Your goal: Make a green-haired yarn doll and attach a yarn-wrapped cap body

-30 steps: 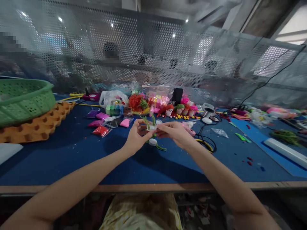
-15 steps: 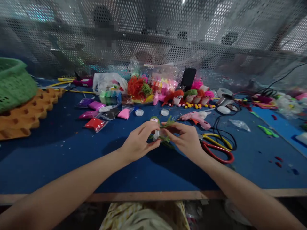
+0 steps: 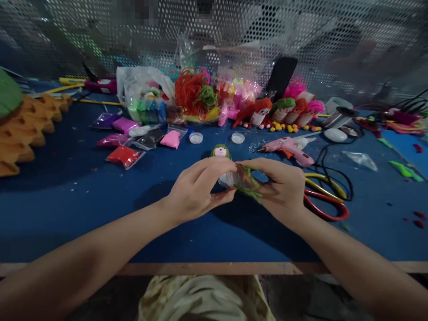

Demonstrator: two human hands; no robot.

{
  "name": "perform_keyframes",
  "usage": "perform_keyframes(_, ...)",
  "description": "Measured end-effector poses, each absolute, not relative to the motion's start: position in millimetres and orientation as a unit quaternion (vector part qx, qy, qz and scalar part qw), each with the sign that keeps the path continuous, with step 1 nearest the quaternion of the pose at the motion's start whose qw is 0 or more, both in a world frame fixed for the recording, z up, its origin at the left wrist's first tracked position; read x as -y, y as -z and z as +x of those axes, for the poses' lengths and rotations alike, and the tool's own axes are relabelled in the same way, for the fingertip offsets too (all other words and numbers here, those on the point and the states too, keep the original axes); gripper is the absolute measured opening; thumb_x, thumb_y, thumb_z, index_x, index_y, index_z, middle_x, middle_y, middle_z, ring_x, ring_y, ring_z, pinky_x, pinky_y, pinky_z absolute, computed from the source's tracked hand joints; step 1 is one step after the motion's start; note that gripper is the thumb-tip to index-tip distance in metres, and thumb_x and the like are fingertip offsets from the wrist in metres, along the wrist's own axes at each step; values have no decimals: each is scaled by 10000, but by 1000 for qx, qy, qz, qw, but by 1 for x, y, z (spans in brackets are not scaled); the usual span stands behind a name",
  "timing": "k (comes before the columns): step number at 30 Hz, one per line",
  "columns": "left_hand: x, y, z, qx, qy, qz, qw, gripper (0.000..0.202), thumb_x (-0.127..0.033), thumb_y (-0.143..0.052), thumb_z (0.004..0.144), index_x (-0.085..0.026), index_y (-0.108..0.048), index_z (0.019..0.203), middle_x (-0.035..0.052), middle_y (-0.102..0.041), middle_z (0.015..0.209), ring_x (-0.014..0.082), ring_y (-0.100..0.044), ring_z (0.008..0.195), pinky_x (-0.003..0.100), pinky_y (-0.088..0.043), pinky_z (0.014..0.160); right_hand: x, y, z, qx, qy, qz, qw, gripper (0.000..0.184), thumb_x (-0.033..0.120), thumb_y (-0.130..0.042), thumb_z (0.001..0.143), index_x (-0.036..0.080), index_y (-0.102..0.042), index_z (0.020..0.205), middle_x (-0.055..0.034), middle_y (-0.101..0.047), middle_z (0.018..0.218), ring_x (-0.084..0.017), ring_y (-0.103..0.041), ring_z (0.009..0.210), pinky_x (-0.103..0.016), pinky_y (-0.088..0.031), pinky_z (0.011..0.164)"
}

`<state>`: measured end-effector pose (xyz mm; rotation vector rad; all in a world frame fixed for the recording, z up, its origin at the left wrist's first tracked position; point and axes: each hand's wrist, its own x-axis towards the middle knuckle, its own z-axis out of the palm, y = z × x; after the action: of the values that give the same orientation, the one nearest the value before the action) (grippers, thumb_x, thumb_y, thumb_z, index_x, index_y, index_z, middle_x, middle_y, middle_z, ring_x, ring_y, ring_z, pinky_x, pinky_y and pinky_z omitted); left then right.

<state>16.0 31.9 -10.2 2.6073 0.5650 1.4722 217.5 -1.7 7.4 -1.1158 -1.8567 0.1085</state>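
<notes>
My left hand is closed, thumb and fingers pinching a small doll over the blue table. The doll's head has green yarn hair and a pink-and-white face. Below it shows a clear, whitish plastic body, partly covered by my fingers. At the doll's right side, my right hand has its fingers curled around loose green yarn strands. Its fingertips meet those of the left hand, hiding where yarn and doll touch. Red-and-yellow-handled scissors lie beside my right hand.
A pink glue gun and two white caps lie beyond my hands. Several yarn-haired dolls stand behind. Bags of coloured material lie to the left, near an orange egg tray. A black cable loops at right.
The view has tipped down and come closer. My right hand has drawn slightly right, with green strands in its fingers. The doll's head now shows more clearly above my left hand.
</notes>
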Motion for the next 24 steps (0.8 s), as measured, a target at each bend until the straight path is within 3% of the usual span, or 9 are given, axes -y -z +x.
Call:
perform_keyframes(5,-28,7,17,-239,-484,834,113,398,-187,-742,838,-225,-584,1201,76,-754,1137,217,-736,1064,341,-591,952,3,-7,216,729,-142,-462,485,155,192,-680,896,249,-789,991,-20,-823,947,-166,-762,759,-283,-618,725)
perform_keyframes(10,-29,7,17,-263,-469,830,149,439,-197,-772,816,-221,-573,1207,56,-735,1145,216,-729,1033,340,-594,923,2,-5,216,737,-176,-444,478,316,278,-660,933,246,-702,1245,-70,-784,1130,-188,-741,892,-338,-615,790)
perform_keyframes(16,-33,11,19,-238,-473,838,134,429,-71,-690,783,-211,-577,1172,61,-687,1137,198,-683,1032,298,-608,839,2,-7,213,729,-150,-454,490,102,269,-683,932,231,-763,981,-35,-789,935,-147,-715,767,-267,-568,679)
perform_keyframes(24,-33,9,21,-236,-458,824,237,378,-46,-707,721,-209,-597,1044,33,-624,1072,151,-641,955,220,-607,719,1,-10,211,635,-242,-521,517,149,341,-699,907,215,-768,868,-7,-715,745,-116,-605,619,-259,-478,582)
